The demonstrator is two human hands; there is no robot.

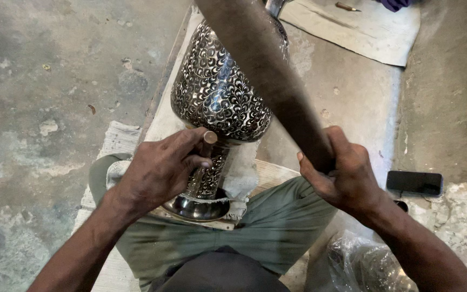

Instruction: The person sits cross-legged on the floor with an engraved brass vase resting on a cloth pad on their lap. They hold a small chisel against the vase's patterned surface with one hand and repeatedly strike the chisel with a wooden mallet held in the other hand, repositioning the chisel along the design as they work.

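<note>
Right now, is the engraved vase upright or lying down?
Lying down: the engraved vase rests on its side on the padded board, foot toward the person.

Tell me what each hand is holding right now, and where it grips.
The left hand pinches a small round-headed punch near its top, against the engraved metal vase. The right hand grips a dark wooden mallet at its lower end.

A bare concrete floor [49, 81] carries a cloth mat [363, 30] and a dark phone [414, 183].
</note>
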